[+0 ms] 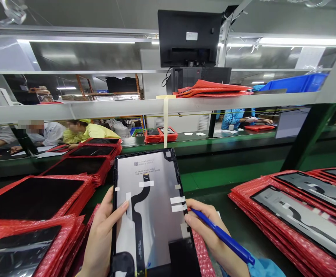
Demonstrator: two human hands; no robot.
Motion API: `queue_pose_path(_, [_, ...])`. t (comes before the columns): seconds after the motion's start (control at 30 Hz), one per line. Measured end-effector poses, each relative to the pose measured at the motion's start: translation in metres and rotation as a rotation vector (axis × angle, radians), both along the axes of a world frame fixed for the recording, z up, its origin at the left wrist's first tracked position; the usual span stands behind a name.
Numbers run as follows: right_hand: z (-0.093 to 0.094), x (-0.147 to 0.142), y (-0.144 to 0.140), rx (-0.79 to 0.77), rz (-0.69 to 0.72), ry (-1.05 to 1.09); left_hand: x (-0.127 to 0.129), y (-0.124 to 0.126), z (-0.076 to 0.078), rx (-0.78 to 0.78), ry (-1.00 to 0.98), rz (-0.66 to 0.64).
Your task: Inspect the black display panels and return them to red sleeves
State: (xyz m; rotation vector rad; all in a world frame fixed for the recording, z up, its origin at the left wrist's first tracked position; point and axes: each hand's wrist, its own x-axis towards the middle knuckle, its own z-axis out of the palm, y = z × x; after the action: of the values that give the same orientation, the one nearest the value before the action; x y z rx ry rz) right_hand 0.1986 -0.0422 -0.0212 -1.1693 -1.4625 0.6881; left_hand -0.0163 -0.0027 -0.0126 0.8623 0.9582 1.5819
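- My left hand (102, 234) wraps the left edge of the display panel (153, 207), thumb on its back face, holding it above the green bench (228, 173).
- My right hand (211, 231) pinches a blue pen (222, 237), tip touching the panel's right edge by the white tape strips (178, 204).
- The panel looks thin, stiff and fragile; I'd judge the edges the safe grip, clear of the black flex cable (137, 215).
- Its long axis runs away from me, back side up, printed label at the far end.
- Red bubble-wrapped panels (295, 215) are stacked on both sides.
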Motion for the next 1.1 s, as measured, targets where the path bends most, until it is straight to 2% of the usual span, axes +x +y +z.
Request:
queue_pose_path(0.1, [0.001, -0.001, 0.004, 0.000, -0.028, -0.043, 0.005, -0.005, 0.002, -0.009, 0.001, 0.031])
queue_pose_path(0.3, [-0.005, -0.005, 0.011, -0.068, 0.022, -0.050, 0.011, -0.010, 0.003, -0.016, 0.055, 0.119])
queue_pose_path(0.47, [-0.005, -0.007, 0.013, -0.080, 0.018, -0.010, 0.006, -0.011, 0.001, -0.021, 0.055, 0.103])
queue_pose_path(0.67, [0.001, -0.003, 0.007, -0.052, 0.128, 0.120, -0.002, -0.006, 0.002, 0.013, 0.037, 0.081])
queue_pose_path(0.77, [0.002, 0.000, 0.004, -0.018, 0.065, 0.187, 0.000, -0.009, 0.005, 0.034, 0.036, 0.119])
queue_pose_path(0.93, [0.000, -0.003, 0.004, 0.011, -0.052, 0.152, 0.007, -0.021, 0.005, 0.082, 0.045, 0.152])
queue_pose_path(1.1, [-0.001, -0.004, 0.008, 0.026, -0.078, 0.144, 0.010, -0.027, 0.003, 0.139, 0.072, 0.202])
